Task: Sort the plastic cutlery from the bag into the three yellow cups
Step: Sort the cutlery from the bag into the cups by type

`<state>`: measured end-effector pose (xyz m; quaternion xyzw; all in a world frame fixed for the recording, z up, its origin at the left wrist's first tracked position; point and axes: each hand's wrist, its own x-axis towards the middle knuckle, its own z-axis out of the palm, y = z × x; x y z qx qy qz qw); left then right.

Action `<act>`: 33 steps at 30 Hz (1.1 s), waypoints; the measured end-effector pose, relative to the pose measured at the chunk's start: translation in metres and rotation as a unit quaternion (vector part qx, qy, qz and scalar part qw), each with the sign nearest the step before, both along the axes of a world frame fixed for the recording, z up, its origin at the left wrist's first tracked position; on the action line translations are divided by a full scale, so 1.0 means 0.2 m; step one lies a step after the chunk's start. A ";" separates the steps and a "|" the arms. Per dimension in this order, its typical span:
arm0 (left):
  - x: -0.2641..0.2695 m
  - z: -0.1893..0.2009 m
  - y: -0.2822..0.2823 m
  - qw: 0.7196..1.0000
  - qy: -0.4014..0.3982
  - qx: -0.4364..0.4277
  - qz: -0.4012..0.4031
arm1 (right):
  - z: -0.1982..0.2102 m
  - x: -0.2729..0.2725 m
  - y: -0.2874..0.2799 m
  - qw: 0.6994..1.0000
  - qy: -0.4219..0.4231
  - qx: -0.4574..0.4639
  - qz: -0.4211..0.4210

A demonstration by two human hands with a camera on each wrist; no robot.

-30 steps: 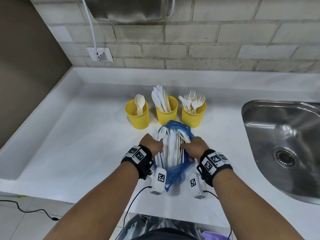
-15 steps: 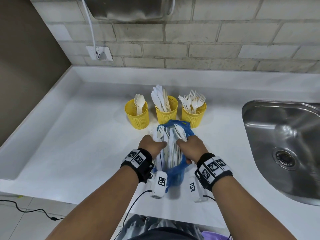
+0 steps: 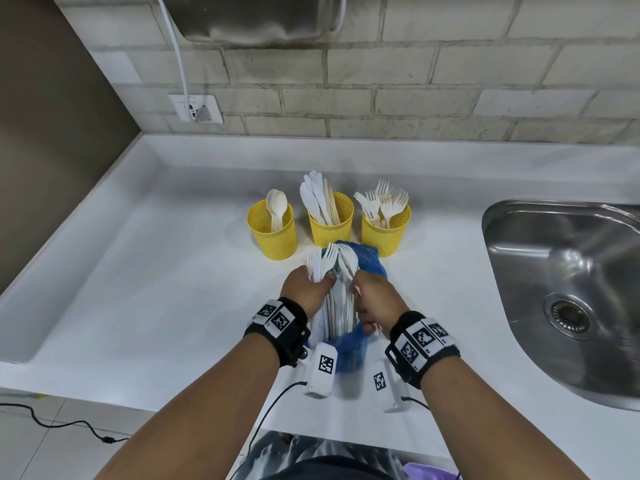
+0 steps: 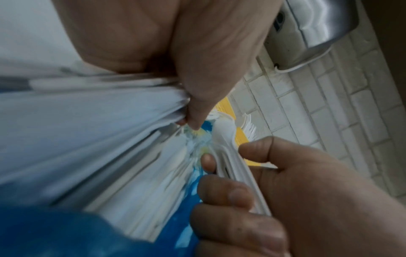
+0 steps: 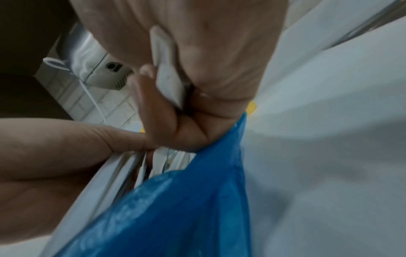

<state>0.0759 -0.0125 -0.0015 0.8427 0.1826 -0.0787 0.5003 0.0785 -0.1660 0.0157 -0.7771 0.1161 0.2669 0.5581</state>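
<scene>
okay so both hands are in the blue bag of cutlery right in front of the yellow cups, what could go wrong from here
1. The left hand grips a mixed bunch of forks and other pieces; pulling it out whole could mean unsorted pieces going into one cup.
2. The blue bag lies close to the middle cup and right cup; a tug might knock them.
3. The right hand pinches only a few handles; these may slip.

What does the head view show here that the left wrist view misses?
Only the head view shows the whole layout: three yellow cups in a row holding spoons, knives and forks, the sink to the right, and the left hand gripping a bundle of cutlery. Only the left wrist view shows the right hand's fingers pinching a few white handles apart from the bundle. Both show the blue bag and the right hand.
</scene>
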 end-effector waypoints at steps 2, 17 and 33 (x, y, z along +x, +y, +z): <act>0.00 0.01 -0.01 1.000 0.006 -0.019 0.003 | 0.00 0.00 0.00 1.000 -0.001 0.024 -0.019; 0.02 0.04 -0.08 0.956 0.045 -0.273 0.100 | -0.04 -0.05 0.11 0.990 -0.122 -0.026 0.067; 0.04 0.03 0.01 0.998 0.035 -0.035 0.043 | -0.11 -0.03 -0.04 0.915 -0.258 -0.261 0.170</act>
